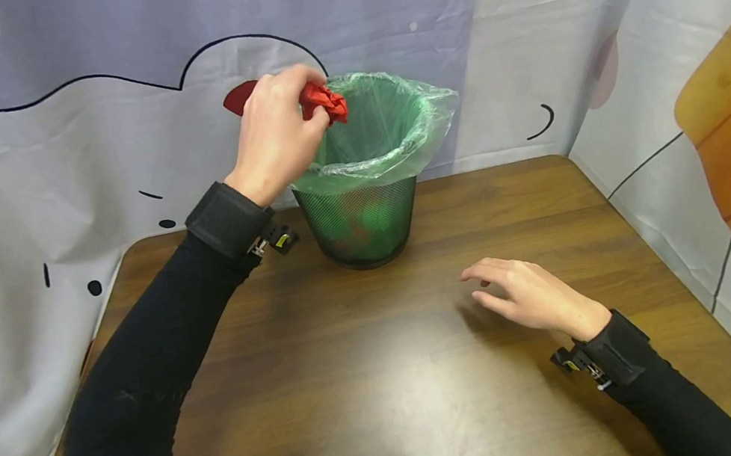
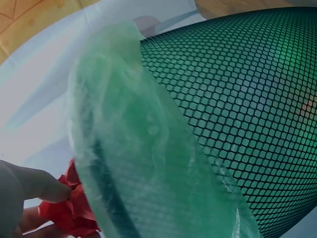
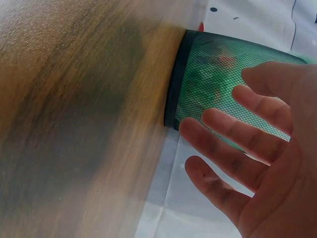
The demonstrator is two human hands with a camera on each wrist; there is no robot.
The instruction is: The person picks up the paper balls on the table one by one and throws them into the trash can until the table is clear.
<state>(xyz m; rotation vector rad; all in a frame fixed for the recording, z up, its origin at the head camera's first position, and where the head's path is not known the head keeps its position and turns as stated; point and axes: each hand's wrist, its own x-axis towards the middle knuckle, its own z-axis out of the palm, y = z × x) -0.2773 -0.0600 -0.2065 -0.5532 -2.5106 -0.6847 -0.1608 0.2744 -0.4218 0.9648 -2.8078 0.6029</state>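
Note:
My left hand (image 1: 279, 121) pinches a crumpled red paper ball (image 1: 324, 103) at the left side of the bin's mouth. In the left wrist view the red paper (image 2: 74, 208) sits between thumb and fingers, beside the bag-covered rim. A black mesh wastebasket (image 1: 361, 221) stands upright at the back of the table, lined with a translucent green plastic bag (image 1: 392, 168) folded over its rim. Blurred red and green shapes show through the mesh. Over the table to the right, my right hand (image 1: 528, 292) holds nothing; its fingers (image 3: 233, 134) are spread and slightly bent.
The brown wooden table (image 1: 356, 379) reaches back to a patterned cloth curtain (image 1: 60, 165), which hangs behind and along both sides. Each wrist wears a black strap with a small camera (image 1: 282, 239).

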